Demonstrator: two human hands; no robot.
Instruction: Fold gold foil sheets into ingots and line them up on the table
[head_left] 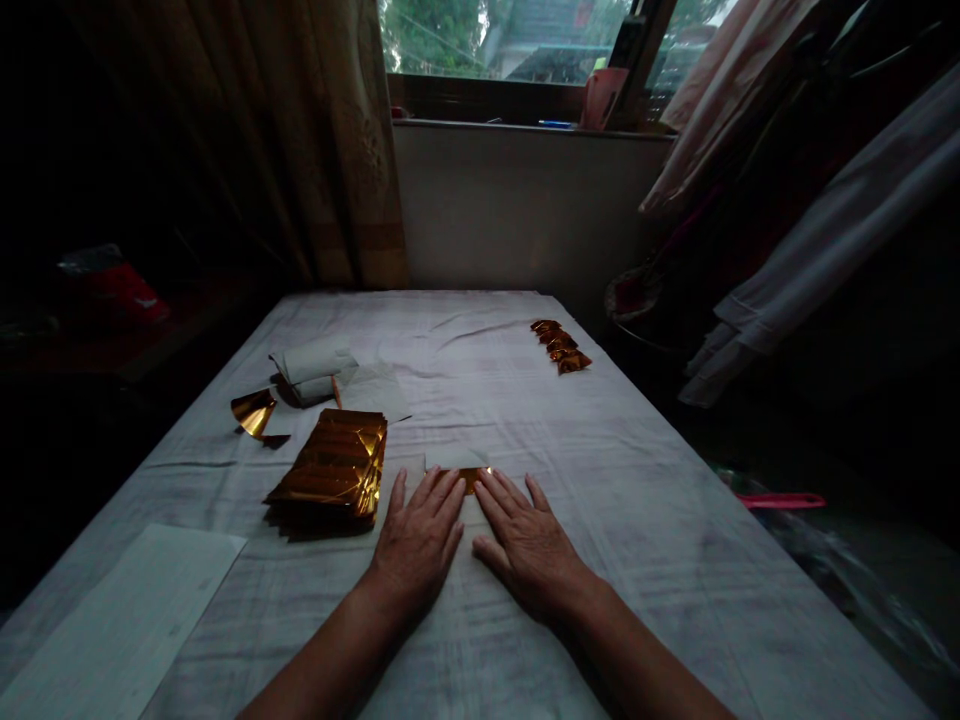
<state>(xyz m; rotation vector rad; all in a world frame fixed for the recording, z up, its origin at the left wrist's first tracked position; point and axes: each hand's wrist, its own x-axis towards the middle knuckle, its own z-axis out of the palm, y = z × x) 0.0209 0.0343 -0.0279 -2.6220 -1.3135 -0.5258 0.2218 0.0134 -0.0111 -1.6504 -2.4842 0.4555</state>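
Observation:
A small folded sheet of gold foil paper (470,476) lies at the middle of the table, with a pale strip (457,460) along its far side. My left hand (418,533) is flat, its fingertips pressing the left part of the sheet. From the other side my right hand (523,540) rests its outstretched fingertips on the right part. Both hands partly cover the sheet. Just left of my left hand sits a thick stack of gold foil sheets (326,470). Several folded gold foil pieces (561,347) lie in a row near the table's far right edge.
A pale plaid cloth (637,560) covers the table. Grey paper (315,372) and a curled gold scrap (255,411) lie behind the stack. A white sheet (127,620) is at the front left. Clothes (817,230) hang at right; a pink cup (602,98) stands on the windowsill.

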